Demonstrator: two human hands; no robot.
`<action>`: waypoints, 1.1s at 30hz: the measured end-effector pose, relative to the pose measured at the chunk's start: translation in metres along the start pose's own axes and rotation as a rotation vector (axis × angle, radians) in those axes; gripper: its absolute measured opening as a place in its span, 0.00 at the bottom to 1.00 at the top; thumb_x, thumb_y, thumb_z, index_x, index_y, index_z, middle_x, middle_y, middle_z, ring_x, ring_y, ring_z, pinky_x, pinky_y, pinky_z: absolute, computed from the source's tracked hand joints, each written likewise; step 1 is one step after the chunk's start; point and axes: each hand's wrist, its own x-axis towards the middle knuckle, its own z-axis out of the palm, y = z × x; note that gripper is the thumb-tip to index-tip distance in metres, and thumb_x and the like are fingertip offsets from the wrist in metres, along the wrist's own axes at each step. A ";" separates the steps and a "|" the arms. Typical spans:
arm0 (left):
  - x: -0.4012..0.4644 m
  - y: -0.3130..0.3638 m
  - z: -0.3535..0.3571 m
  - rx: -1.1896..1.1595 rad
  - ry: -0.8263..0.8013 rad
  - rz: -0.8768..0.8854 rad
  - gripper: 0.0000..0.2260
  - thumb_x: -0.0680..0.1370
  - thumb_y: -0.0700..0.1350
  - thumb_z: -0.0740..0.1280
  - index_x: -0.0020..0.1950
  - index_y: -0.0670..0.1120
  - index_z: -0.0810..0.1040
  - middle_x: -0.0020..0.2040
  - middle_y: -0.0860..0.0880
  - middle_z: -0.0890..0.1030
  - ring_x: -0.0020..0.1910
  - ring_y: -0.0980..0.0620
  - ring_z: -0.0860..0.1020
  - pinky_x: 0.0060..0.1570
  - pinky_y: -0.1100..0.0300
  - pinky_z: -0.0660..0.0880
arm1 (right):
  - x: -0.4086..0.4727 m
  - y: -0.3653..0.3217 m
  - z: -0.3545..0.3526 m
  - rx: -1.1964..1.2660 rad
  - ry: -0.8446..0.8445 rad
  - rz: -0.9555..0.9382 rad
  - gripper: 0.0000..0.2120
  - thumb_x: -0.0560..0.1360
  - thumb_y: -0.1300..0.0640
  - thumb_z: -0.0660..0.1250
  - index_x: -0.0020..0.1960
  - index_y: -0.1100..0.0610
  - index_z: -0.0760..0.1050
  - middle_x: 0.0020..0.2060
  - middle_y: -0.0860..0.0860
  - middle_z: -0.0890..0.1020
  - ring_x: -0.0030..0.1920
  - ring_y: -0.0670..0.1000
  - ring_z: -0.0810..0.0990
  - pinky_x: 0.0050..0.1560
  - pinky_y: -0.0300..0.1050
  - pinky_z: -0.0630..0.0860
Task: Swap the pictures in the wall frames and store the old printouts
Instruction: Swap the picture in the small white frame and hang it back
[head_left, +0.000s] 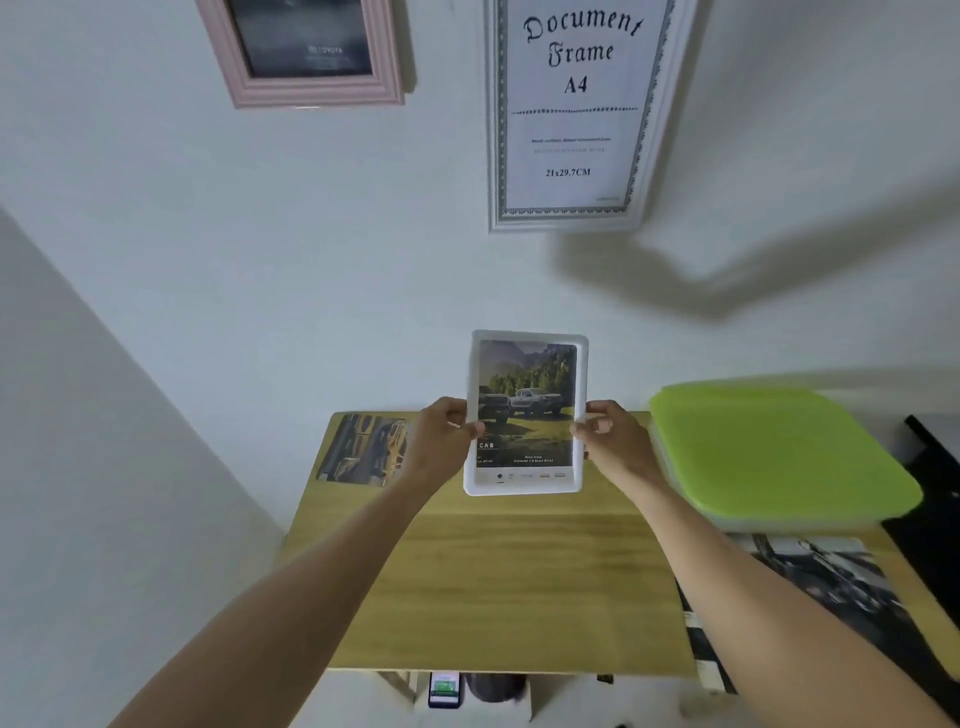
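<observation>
I hold a small white picture frame (525, 413) upright above the wooden table (498, 582), facing me; it shows a printout of trucks on grass under trees. My left hand (447, 434) grips its left edge and my right hand (610, 434) grips its right edge. On the wall above hang a pink frame (306, 52) with a dark picture and a larger white A4 document frame (571, 111) with its stock sheet. One colour printout (363, 449) lies at the table's far left corner. A black-and-white printout (826, 577) lies at the right.
A lime-green lidded storage box (779, 452) sits at the table's back right. A dark object (935, 499) is at the far right edge. Below the table's near edge are a small phone-like device (444, 690) and a dark round thing (493, 686). The wall stands directly behind the table.
</observation>
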 end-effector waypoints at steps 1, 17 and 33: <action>-0.007 -0.008 0.001 0.010 -0.010 -0.006 0.11 0.73 0.45 0.73 0.54 0.47 0.79 0.46 0.51 0.81 0.47 0.51 0.80 0.45 0.60 0.76 | -0.005 0.005 0.009 -0.028 -0.006 0.007 0.15 0.77 0.53 0.69 0.63 0.53 0.75 0.52 0.49 0.83 0.52 0.50 0.82 0.46 0.39 0.76; -0.037 -0.018 0.035 0.253 0.129 0.370 0.13 0.74 0.55 0.72 0.53 0.49 0.79 0.47 0.56 0.80 0.43 0.55 0.79 0.38 0.60 0.73 | -0.011 -0.084 0.067 0.155 0.058 -0.075 0.06 0.75 0.55 0.65 0.46 0.58 0.77 0.37 0.48 0.79 0.37 0.51 0.78 0.34 0.42 0.73; 0.016 -0.047 -0.015 0.162 0.010 0.102 0.32 0.81 0.45 0.64 0.80 0.49 0.52 0.61 0.47 0.77 0.59 0.48 0.75 0.54 0.58 0.70 | 0.013 -0.021 0.053 0.253 -0.193 0.011 0.08 0.78 0.54 0.70 0.57 0.47 0.77 0.45 0.44 0.82 0.49 0.49 0.81 0.52 0.45 0.76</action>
